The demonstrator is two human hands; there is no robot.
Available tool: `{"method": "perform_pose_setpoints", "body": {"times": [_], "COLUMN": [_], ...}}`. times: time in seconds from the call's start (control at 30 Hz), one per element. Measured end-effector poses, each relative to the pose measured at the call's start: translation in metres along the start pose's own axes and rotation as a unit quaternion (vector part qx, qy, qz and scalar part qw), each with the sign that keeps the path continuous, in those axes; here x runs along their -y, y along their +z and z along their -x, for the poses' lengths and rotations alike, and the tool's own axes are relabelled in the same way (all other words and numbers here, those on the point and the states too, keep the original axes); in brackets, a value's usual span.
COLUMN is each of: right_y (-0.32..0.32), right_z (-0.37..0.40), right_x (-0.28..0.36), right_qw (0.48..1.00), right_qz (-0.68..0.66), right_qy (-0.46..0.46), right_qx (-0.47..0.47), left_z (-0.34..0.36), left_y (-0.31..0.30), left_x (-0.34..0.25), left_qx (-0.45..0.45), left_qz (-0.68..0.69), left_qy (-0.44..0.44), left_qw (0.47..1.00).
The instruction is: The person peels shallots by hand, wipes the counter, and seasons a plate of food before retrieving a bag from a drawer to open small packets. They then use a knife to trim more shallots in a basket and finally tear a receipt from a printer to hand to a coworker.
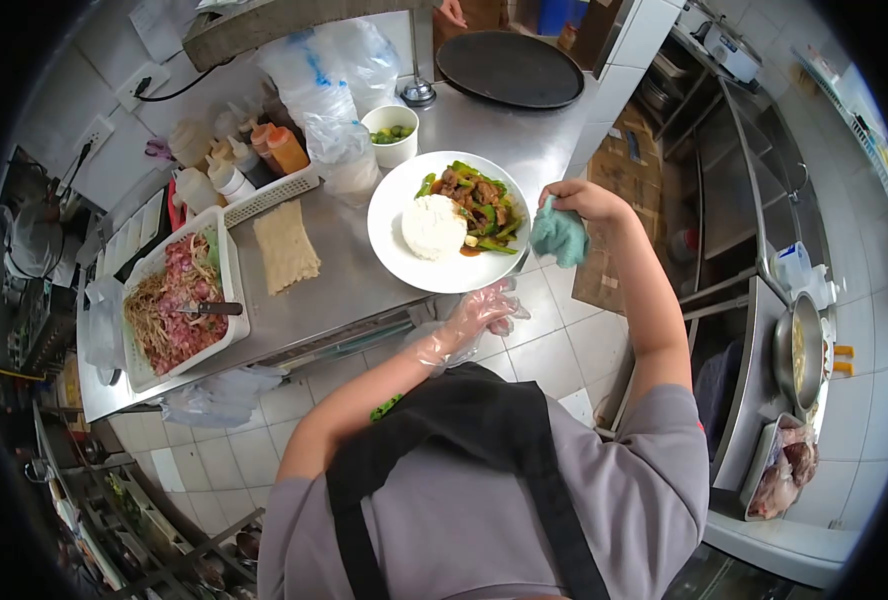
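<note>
Green cloth (pixel 560 238) in rt hand (pixel 586 200).

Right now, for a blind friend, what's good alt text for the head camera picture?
A person's right hand holds a green cloth beside a white plate of rice, meat pieces and green vegetables. The left hand, in a clear plastic glove, is near the plate. Squeeze bottles stand farther left along the steel counter.
</note>
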State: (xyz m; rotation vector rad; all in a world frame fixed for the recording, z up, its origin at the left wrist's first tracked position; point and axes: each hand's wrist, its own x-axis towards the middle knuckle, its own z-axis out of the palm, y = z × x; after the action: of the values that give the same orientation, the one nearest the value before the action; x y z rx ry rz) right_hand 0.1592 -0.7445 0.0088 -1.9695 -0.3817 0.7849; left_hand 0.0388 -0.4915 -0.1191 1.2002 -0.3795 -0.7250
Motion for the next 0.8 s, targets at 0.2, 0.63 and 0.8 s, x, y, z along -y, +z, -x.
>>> {"method": "perform_pose_setpoints", "body": {"times": [0.2,0.63,0.8], "right_y": [0.076,0.29,0.306], "right_z": [-0.022,-0.153,-0.121], "right_x": [0.04,0.104,0.099], "right_qw": [0.91,0.871,0.849], "right_qz": [-0.373,0.262,0.304], "right_qy": [-0.181,-0.33,-0.333], "right_qx": [0.032,-0.253,-0.276], "left_z": [0.046,0.256,0.304], "left_y": [-0.034,-0.109,-0.108], "left_x": [-0.013,0.029,0.036], "left_qx": [0.021,-0.388,-0.496], "left_qz": [-0.057,0.115,0.109], "left_qy": [-0.038,-0.001,0.038], "left_qw": [0.997,0.914,0.861]}}
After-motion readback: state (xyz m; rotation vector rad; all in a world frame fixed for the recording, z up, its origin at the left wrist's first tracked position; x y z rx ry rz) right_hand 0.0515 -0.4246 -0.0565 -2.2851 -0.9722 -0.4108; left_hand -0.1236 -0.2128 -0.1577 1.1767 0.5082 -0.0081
